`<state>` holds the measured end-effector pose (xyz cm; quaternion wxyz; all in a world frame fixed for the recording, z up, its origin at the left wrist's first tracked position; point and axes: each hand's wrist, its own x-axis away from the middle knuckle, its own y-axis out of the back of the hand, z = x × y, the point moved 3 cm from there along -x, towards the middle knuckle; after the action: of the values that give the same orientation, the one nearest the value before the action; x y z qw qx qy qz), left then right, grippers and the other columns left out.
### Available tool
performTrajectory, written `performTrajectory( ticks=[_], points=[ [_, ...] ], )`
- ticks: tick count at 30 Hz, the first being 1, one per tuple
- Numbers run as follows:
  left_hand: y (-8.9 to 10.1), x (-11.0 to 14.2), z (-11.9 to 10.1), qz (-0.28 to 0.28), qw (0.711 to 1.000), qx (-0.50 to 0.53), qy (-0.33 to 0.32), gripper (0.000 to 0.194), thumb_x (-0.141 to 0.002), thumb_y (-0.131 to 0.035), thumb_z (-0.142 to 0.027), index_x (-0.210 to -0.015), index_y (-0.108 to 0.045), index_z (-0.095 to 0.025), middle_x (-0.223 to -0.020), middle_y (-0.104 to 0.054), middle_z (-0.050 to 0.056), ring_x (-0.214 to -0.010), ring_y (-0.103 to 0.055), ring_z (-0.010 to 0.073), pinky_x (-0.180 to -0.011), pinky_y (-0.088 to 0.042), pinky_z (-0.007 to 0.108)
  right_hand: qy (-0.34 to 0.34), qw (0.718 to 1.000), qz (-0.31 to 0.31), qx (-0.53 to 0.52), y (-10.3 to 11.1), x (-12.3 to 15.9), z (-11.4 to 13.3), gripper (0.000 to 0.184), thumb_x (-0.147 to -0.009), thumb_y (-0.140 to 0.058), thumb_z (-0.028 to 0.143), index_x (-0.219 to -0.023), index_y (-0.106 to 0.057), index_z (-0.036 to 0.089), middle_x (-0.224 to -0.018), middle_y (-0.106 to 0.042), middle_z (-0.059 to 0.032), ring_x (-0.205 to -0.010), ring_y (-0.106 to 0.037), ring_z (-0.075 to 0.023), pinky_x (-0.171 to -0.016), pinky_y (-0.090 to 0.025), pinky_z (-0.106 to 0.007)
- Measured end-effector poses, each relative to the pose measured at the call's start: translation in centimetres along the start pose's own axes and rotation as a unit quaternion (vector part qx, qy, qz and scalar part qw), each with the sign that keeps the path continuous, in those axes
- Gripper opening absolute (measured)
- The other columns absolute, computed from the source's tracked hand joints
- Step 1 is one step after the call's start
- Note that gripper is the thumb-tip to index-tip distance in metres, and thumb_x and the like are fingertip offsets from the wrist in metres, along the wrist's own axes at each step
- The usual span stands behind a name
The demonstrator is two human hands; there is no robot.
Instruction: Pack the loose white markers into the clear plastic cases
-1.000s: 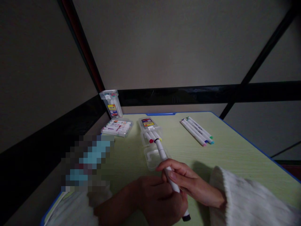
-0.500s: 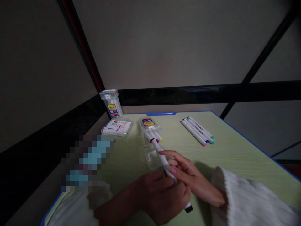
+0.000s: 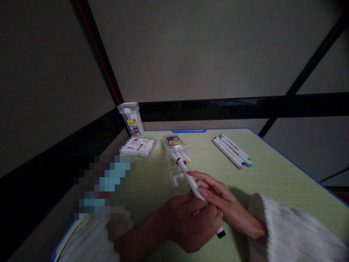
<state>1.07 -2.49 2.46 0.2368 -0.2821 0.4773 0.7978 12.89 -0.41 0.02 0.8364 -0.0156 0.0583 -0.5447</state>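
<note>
**Left hand (image 3: 188, 223) and right hand (image 3: 225, 198) sharing one white marker (image 3: 193, 185)!**

Both hands are meeting low in the view, and the marker is slanting between them, off the surface (image 3: 278, 178). The left hand is curling around the lower part, its fingers closing snugly on the barrel, while a dark end is poking out below. The right hand is coming in from the other side, index finger lying along the barrel and thumb pressing near it, so these fingers are holding that same marker. A white sleeve (image 3: 294, 233) is covering the right forearm.

Up top, the marker's black-ringed end is overlapping the mouth of a clear case (image 3: 173, 141); whether it is touching, I cannot tell. That case is lying down with its lid (image 3: 178, 182) hanging open towards the hands, and capped markers (image 3: 186, 156) are showing red, purple and yellow ends inside. Over to the right, loose markers (image 3: 228, 154) are lying side by side, showing pink, blue and green ends. Far left, a flat pack (image 3: 139, 146) is resting in front of an upright container (image 3: 132, 122).
</note>
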Motion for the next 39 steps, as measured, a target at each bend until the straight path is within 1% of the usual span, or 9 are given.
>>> performTrajectory(
  ticks=[4, 10, 19, 22, 24, 26, 28, 31, 39],
  points=[
    [-0.2, 0.0, 0.0, -0.009, 1.000, 0.000, 0.003, 0.020, -0.085, -0.042, -0.013, -0.087, -0.062, -0.009, -0.078, -0.064, 0.004, -0.063, -0.058, 0.0111, -0.061, -0.048, 0.024, 0.003, 1.000, -0.010, 0.011, 0.1, -0.1, 0.1, 0.039, -0.082, -0.052, 0.040, -0.118, -0.050, 0.025, -0.089, -0.057, -0.0018, -0.082, -0.052, -0.0149, -0.068, -0.045, -0.026],
    [-0.1, 0.1, 0.9, -0.004, 0.998, -0.001, 0.065, 0.020, -0.086, -0.040, -0.011, -0.085, -0.061, -0.009, -0.078, -0.066, 0.005, -0.061, -0.058, 0.0116, -0.053, -0.047, 0.022, 0.011, 0.999, -0.006, -0.036, 0.4, 0.1, -0.6, 0.040, -0.084, -0.049, 0.039, -0.121, -0.048, 0.025, -0.101, -0.058, -0.0037, -0.095, -0.052, -0.0170, -0.084, -0.041, -0.031],
    [0.0, 0.0, 1.7, -0.008, 0.991, 0.009, 0.130, 0.021, -0.087, -0.042, -0.010, -0.072, -0.056, -0.010, -0.070, -0.064, 0.005, -0.064, -0.060, 0.0130, -0.055, -0.048, 0.022, 0.023, 0.995, 0.032, -0.096, 0.2, 0.3, -0.5, 0.041, -0.082, -0.053, 0.034, -0.122, -0.047, 0.025, -0.107, -0.055, -0.0044, -0.099, -0.050, -0.0166, -0.086, -0.039, -0.030],
    [-0.4, 0.3, 1.8, -0.011, 0.988, 0.002, 0.155, 0.020, -0.089, -0.042, -0.014, -0.074, -0.055, -0.011, -0.072, -0.063, 0.004, -0.065, -0.059, 0.0121, -0.055, -0.047, 0.021, 0.019, 0.992, 0.042, -0.118, 0.0, 0.3, -0.6, 0.044, -0.080, -0.057, 0.034, -0.121, -0.047, 0.026, -0.106, -0.054, -0.0037, -0.087, -0.052, -0.0143, -0.075, -0.043, -0.027],
    [-0.7, 0.6, 1.9, -0.008, 0.985, -0.004, 0.173, 0.019, -0.089, -0.042, -0.016, -0.076, -0.055, -0.012, -0.070, -0.062, 0.002, -0.062, -0.058, 0.0113, -0.054, -0.046, 0.020, 0.016, 0.990, 0.047, -0.131, -0.1, 0.3, -0.7, 0.046, -0.078, -0.060, 0.033, -0.122, -0.046, 0.026, -0.095, -0.055, -0.0024, -0.075, -0.051, -0.0120, -0.067, -0.043, -0.025],
    [-1.0, 0.9, 2.0, 0.000, 0.983, -0.010, 0.184, 0.017, -0.089, -0.044, -0.017, -0.077, -0.056, -0.013, -0.069, -0.061, 0.001, -0.062, -0.058, 0.0110, -0.055, -0.047, 0.020, 0.018, 0.989, 0.051, -0.136, -0.2, 0.3, -0.7, 0.047, -0.077, -0.061, 0.032, -0.122, -0.047, 0.026, -0.084, -0.054, -0.0004, -0.069, -0.049, -0.0109, -0.064, -0.043, -0.024],
    [-1.1, 1.0, 2.0, 0.005, 0.981, -0.012, 0.192, 0.014, -0.088, -0.045, -0.016, -0.079, -0.056, -0.013, -0.071, -0.061, 0.001, -0.063, -0.058, 0.0107, -0.057, -0.047, 0.020, 0.019, 0.989, 0.052, -0.138, -0.2, 0.3, -0.7, 0.046, -0.077, -0.062, 0.031, -0.121, -0.048, 0.026, -0.078, -0.052, 0.0009, -0.068, -0.048, -0.0108, -0.064, -0.042, -0.025],
    [-1.1, 1.1, 2.0, 0.002, 0.976, -0.004, 0.220, 0.012, -0.086, -0.045, -0.014, -0.083, -0.057, -0.014, -0.073, -0.062, 0.002, -0.064, -0.058, 0.0104, -0.057, -0.047, 0.019, 0.021, 0.988, 0.058, -0.140, -0.2, 0.2, -0.7, 0.046, -0.077, -0.062, 0.031, -0.121, -0.048, 0.027, -0.079, -0.051, 0.0011, -0.069, -0.047, -0.0106, -0.064, -0.042, -0.024],
    [-0.7, 0.8, 2.4, 0.003, 0.965, 0.009, 0.262, 0.021, -0.082, -0.038, -0.009, -0.077, -0.058, -0.013, -0.075, -0.061, 0.006, -0.069, -0.059, 0.0132, -0.061, -0.051, 0.021, 0.017, 0.988, 0.059, -0.138, -0.2, 0.3, -1.0, 0.048, -0.077, -0.062, 0.031, -0.122, -0.046, 0.025, -0.079, -0.054, 0.0001, -0.066, -0.048, -0.0102, -0.063, -0.040, -0.025]
  ],
)
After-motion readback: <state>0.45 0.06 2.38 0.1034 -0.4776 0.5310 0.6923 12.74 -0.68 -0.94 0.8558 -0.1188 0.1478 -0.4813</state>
